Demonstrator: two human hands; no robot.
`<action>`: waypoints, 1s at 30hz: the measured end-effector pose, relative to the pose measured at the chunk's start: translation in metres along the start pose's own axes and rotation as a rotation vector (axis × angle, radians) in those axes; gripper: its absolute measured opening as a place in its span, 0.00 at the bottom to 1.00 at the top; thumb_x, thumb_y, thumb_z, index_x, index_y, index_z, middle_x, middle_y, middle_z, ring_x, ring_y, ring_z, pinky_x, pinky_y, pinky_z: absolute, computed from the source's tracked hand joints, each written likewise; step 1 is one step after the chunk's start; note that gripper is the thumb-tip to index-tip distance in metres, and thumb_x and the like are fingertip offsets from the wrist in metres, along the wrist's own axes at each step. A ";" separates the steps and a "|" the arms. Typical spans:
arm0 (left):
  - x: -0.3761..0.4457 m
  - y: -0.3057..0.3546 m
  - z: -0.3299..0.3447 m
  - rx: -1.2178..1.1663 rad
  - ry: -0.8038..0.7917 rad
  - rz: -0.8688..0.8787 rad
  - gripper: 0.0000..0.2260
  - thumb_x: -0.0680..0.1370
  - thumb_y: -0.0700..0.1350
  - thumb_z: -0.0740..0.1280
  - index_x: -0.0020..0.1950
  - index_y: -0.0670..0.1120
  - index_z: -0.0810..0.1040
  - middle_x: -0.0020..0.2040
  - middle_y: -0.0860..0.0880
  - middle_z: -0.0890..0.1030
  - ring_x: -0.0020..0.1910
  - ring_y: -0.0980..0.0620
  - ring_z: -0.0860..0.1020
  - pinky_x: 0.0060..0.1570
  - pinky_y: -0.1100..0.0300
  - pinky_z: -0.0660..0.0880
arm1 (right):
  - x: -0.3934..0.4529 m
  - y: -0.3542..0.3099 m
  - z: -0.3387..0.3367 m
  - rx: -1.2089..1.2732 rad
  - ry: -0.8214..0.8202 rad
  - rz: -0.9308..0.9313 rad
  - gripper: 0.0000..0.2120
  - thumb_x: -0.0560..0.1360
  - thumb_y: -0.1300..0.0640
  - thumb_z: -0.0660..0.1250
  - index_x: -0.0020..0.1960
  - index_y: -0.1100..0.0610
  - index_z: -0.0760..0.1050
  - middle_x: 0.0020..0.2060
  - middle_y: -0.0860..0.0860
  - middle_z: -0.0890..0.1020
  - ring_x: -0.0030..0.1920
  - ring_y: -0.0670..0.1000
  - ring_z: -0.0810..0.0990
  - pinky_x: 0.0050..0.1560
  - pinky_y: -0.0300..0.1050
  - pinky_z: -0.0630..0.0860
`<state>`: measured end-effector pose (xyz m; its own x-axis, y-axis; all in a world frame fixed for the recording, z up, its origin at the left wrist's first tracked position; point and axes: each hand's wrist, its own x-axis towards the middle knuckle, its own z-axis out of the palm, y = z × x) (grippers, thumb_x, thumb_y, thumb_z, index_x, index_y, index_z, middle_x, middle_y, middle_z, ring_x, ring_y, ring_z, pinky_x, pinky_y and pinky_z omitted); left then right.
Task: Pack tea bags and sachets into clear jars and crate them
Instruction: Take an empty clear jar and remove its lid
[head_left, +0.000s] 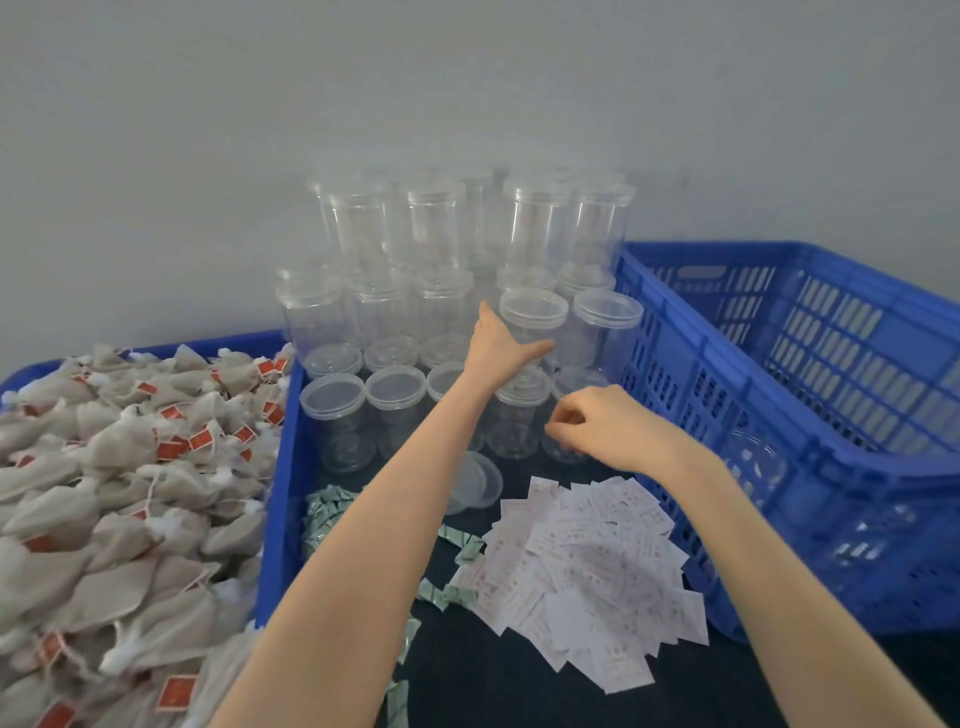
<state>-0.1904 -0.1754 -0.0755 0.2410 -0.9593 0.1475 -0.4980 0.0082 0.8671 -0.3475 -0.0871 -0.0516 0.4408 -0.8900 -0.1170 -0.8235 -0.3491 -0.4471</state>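
Clear lidded jars are stacked in tiers against the wall. My left hand reaches forward and grips one clear jar in the second tier, thumb up its left side and fingers round its front. My right hand hovers over the front-row jars with loosely curled fingers; nothing shows in it. Tea bags with red tags fill a blue tray at the left. Green sachets and white paper slips lie on the dark table in front of the jars.
A large blue slatted crate stands at the right with a few clear jars lying in it. A loose clear lid rests beside my left forearm. The blue tray rim borders the jars on the left.
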 end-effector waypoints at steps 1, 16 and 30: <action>0.001 0.001 0.002 0.005 0.003 -0.001 0.53 0.68 0.53 0.77 0.78 0.39 0.43 0.77 0.40 0.58 0.74 0.42 0.62 0.70 0.50 0.64 | 0.004 0.003 0.008 0.022 -0.007 -0.002 0.10 0.81 0.51 0.64 0.50 0.55 0.80 0.45 0.51 0.84 0.46 0.52 0.82 0.50 0.49 0.80; -0.015 -0.007 0.006 -0.039 0.228 0.078 0.38 0.69 0.54 0.75 0.74 0.45 0.62 0.69 0.47 0.71 0.67 0.47 0.70 0.63 0.48 0.72 | 0.025 0.033 0.052 0.360 0.158 -0.068 0.06 0.80 0.51 0.66 0.45 0.42 0.77 0.42 0.43 0.83 0.44 0.42 0.81 0.48 0.42 0.78; -0.092 -0.021 -0.044 -0.155 0.105 0.108 0.29 0.67 0.52 0.77 0.64 0.58 0.67 0.52 0.63 0.74 0.55 0.61 0.72 0.47 0.68 0.68 | 0.036 0.023 0.055 0.709 0.198 -0.220 0.39 0.72 0.57 0.77 0.76 0.52 0.60 0.67 0.42 0.70 0.65 0.40 0.71 0.67 0.39 0.68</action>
<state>-0.1649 -0.0750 -0.0863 0.2825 -0.9159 0.2853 -0.3939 0.1604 0.9050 -0.3308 -0.1115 -0.1144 0.4409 -0.8811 0.1713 -0.2688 -0.3117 -0.9114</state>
